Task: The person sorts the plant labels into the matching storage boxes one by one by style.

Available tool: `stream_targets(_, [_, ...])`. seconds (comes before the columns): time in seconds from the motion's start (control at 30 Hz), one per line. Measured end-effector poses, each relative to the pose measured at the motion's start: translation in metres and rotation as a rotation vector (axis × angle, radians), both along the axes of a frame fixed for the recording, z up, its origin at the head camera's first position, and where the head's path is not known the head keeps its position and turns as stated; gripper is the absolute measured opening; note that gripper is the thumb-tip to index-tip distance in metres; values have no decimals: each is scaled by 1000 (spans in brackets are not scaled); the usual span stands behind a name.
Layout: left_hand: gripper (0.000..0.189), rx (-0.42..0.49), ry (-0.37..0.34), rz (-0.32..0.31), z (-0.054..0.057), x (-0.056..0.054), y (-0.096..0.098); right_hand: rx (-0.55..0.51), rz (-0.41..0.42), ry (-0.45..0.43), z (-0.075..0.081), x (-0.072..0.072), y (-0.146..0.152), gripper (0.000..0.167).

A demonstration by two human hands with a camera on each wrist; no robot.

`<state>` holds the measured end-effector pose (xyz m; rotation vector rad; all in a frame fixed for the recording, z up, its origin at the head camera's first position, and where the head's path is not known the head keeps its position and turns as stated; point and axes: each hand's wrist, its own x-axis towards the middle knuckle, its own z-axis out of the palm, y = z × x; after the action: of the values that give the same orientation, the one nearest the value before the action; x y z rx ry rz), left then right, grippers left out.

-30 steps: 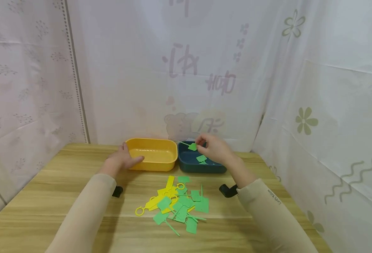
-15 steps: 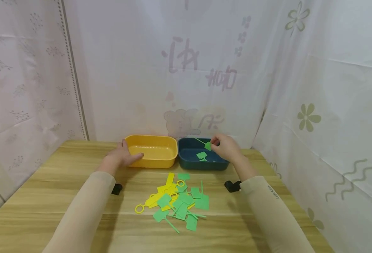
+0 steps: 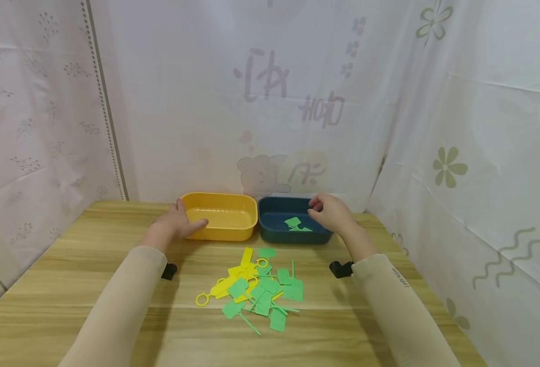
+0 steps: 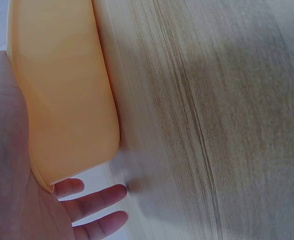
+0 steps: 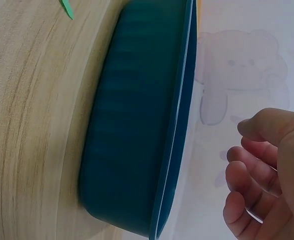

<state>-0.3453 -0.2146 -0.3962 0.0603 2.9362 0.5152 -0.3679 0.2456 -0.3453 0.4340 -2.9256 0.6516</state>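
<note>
My right hand (image 3: pixel 331 213) is over the right end of the dark blue box (image 3: pixel 293 237), fingers loosely curled with nothing between them. Inside that box lie several green plastic tags (image 3: pixel 294 223). At the left end of the yellow box (image 3: pixel 221 235), my left hand (image 3: pixel 172 223) rests against the rim, thumb along the near side. Its other fingers (image 4: pixel 96 202) extend loosely past the corner of the box in the left wrist view. In front of both boxes is a loose heap of green tags (image 3: pixel 264 302) with thin tails, mixed with yellow tags (image 3: pixel 224 286) that have ring ends.
Both boxes stand side by side at the back of the wooden table (image 3: pixel 196 334). A patterned white curtain (image 3: pixel 187 102) hangs close behind and on both sides. Small black pieces (image 3: pixel 169 271) show at the wrists.
My right hand has shifted right over the blue box and let go of a green tag, which now lies inside with the others. The left hand has stayed on the yellow box.
</note>
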Motion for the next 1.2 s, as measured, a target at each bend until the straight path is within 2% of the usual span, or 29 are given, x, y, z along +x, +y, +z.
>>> stream_targets(0.37, [131,-20,-1,2,0,-1,-1,45,31,-24,0,3,-5,33])
stream_targets(0.57, [131,-32,-4,-5,3,0,-1,81,63,-34,4,10,-15,30])
stream_targets(0.8, [132,-31,-5,-4,3,-1,-1,136,129,-29,4,27,-31,29])
stream_targets(0.97, [131,-20,-13,-2,3,-1,-1,151,226,-34,-2,40,-43,26])
stream_targets(1.2, [128,-13,-11,0,4,2,0,248,343,-32,-15,64,-60,21])
